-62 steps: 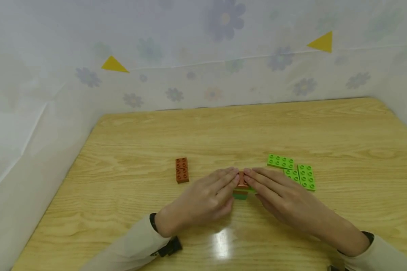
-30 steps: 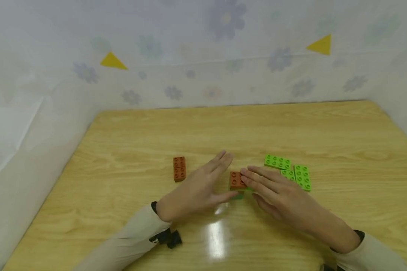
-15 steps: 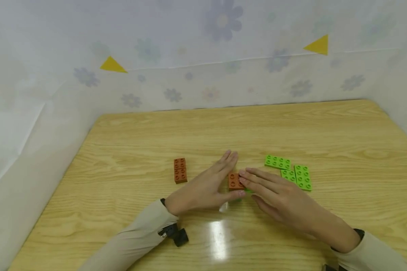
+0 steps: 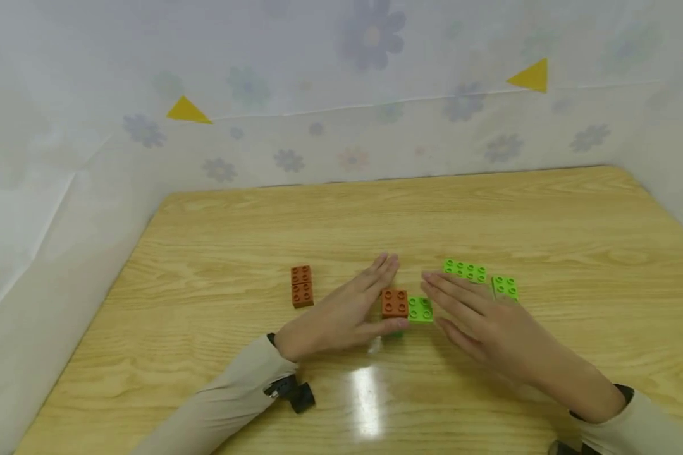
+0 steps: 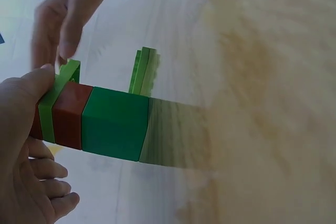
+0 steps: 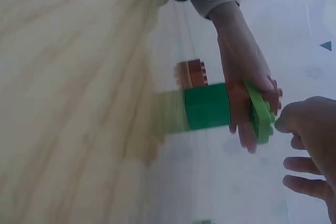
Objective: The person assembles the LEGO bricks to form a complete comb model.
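A small stack of toy building bricks stands on the table between the hands. At its base is a dark green block [image 5: 115, 124], then a brown brick [image 5: 72, 114], a light green flat brick [image 4: 420, 309] that juts out to the right, and a brown brick [image 4: 394, 303] on top. My left hand [image 4: 344, 319] lies against the stack's left side; its thumb rests along the near side near the top, with straight fingers reaching past the far side. Just right of the jutting light green brick, my right hand [image 4: 489, 325] hovers with fingers extended and nothing held.
Two brown bricks [image 4: 301, 286] sit end to end left of the left hand. Light green flat bricks [image 4: 465, 270] lie beyond the right hand, partly hidden by it. A flower-patterned white curtain [image 4: 319, 148] rises behind the table's back edge [image 4: 341, 182].
My left hand first lifted from the stack's top, then moved right against its side. My right hand came off the top and shifted right, uncovering the top brown brick and the jutting light green one.
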